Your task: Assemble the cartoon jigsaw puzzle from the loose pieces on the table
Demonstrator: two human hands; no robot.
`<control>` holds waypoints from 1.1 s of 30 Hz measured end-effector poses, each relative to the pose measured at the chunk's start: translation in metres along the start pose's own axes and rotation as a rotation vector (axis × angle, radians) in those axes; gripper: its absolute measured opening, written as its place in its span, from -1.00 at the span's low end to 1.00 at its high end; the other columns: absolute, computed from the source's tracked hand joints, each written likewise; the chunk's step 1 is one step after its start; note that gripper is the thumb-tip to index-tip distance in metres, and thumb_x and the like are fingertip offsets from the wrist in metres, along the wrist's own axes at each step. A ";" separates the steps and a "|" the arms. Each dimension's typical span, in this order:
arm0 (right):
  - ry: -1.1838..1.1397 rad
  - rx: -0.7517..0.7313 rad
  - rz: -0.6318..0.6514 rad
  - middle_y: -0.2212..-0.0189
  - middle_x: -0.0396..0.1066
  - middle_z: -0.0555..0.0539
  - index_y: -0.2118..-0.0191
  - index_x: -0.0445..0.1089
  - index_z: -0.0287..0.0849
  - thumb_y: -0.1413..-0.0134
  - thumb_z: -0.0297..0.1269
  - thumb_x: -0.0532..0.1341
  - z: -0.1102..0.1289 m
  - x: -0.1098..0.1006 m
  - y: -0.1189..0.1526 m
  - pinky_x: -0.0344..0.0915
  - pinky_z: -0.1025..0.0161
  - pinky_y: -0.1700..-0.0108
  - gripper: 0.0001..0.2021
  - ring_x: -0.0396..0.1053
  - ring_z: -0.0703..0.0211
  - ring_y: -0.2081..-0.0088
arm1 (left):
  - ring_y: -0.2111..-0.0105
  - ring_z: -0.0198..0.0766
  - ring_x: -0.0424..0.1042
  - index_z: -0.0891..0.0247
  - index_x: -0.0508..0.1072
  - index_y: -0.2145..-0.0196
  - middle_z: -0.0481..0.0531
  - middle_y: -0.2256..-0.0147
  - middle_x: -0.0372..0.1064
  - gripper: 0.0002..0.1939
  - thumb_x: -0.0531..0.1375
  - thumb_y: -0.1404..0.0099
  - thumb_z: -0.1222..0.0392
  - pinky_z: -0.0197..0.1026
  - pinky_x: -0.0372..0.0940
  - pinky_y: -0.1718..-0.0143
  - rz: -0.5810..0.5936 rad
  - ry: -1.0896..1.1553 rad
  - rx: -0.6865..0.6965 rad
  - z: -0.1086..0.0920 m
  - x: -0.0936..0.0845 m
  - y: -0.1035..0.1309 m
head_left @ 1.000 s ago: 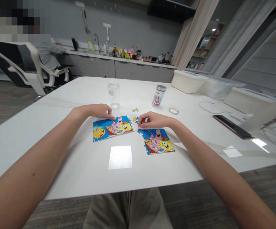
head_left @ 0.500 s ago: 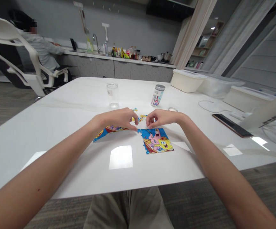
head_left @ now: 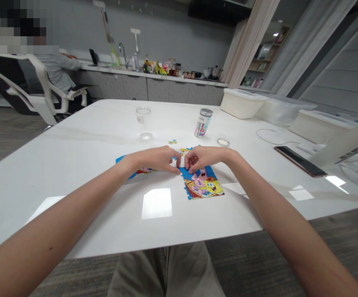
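Observation:
A joined puzzle section [head_left: 205,185] with pink and yellow cartoon figures lies flat on the white table. At its upper left corner, my left hand [head_left: 166,159] has thumb and index finger bent toward a blue edge piece, a small gap between them. My right hand [head_left: 199,158] is curled with fingertips pressed on the section's top edge; any piece under them is too small to make out. Partly behind my left hand and wrist lies a printed picture sheet [head_left: 121,158]. Loose pieces [head_left: 173,141] sit beyond the hands, some hidden by the fingers.
Farther back stand a clear jar [head_left: 144,123] and a printed canister [head_left: 203,123], with a round lid [head_left: 223,142] nearby. Storage boxes [head_left: 242,103], a cable and a phone [head_left: 300,161] are at the right. A person [head_left: 57,68] sits at the far left.
My right hand has moved slightly left and down over the top edge of the puzzle section. My left hand has shifted a little lower. More of the lid and loose pieces shows.

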State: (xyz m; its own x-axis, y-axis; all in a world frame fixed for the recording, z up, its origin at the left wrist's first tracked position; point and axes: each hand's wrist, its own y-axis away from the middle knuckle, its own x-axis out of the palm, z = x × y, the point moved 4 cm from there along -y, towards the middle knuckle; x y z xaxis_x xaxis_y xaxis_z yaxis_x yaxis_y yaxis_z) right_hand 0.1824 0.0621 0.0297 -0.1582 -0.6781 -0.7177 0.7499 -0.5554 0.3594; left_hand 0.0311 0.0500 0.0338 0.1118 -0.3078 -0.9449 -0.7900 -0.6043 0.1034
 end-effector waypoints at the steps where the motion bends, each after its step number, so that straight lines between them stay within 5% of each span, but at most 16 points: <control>1: -0.008 0.005 0.002 0.44 0.47 -0.02 0.32 0.45 -0.22 0.10 -0.25 0.33 0.000 0.000 0.000 0.27 0.31 0.34 -0.81 0.37 0.27 0.42 | 0.41 -0.28 0.36 0.17 0.51 0.19 0.00 0.35 0.43 -0.65 0.19 -0.18 -0.10 -0.24 0.19 0.29 -0.001 0.002 0.000 0.000 0.000 0.000; 7: 0.002 -0.078 -0.044 0.41 0.47 -0.02 0.30 0.45 -0.21 0.04 -0.22 0.29 0.005 -0.007 0.006 0.24 0.30 0.33 -0.82 0.35 0.27 0.40 | 0.43 -0.29 0.36 0.18 0.50 0.21 -0.01 0.39 0.43 -0.68 0.15 -0.22 -0.07 -0.26 0.18 0.32 -0.004 0.003 -0.012 -0.001 -0.002 0.000; 10: 0.015 -0.103 -0.222 0.39 0.47 -0.05 0.29 0.45 -0.23 -0.05 -0.22 0.22 0.002 -0.023 0.012 0.22 0.30 0.33 -0.81 0.34 0.26 0.38 | 0.43 -0.29 0.36 0.18 0.49 0.21 0.00 0.39 0.44 -0.67 0.11 -0.26 -0.08 -0.27 0.17 0.33 -0.029 -0.006 -0.041 0.001 -0.006 0.002; 14: 0.148 0.080 -0.480 0.43 0.47 -0.09 0.24 0.46 -0.28 -0.11 -0.28 0.15 -0.022 -0.044 0.020 0.22 0.28 0.33 -0.80 0.35 0.23 0.40 | 0.47 -0.29 0.33 0.21 0.46 0.34 -0.01 0.44 0.43 -0.67 0.11 -0.24 -0.11 -0.27 0.14 0.40 -0.042 -0.004 -0.102 0.010 -0.014 0.008; 22: 0.387 0.283 -0.487 0.23 0.51 -0.18 0.21 0.50 -0.24 -0.11 -0.39 0.14 -0.059 -0.049 0.019 0.23 0.26 0.22 -0.81 0.41 0.10 0.25 | 0.61 -0.29 0.23 0.20 0.27 0.55 -0.07 0.63 0.30 -0.57 0.24 -0.02 -0.22 -0.26 0.05 0.58 0.139 0.088 -0.245 0.047 -0.014 0.021; 33: 0.403 0.181 -0.633 0.23 0.48 -0.17 0.16 0.52 -0.26 -0.15 -0.36 0.16 -0.060 -0.046 0.008 0.23 0.28 0.19 -0.78 0.38 0.16 0.25 | 0.60 -0.30 0.18 0.20 0.20 0.56 -0.09 0.63 0.22 -0.59 0.27 0.02 -0.14 -0.25 0.03 0.58 0.246 0.119 -0.344 0.056 -0.012 0.029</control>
State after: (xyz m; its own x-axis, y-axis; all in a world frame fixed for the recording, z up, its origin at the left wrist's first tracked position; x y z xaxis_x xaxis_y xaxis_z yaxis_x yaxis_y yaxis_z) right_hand 0.2337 0.1175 0.0299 -0.2496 0.0032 -0.9683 0.4720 -0.8728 -0.1245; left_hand -0.0269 0.0767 0.0306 0.0297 -0.5433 -0.8390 -0.5574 -0.7058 0.4373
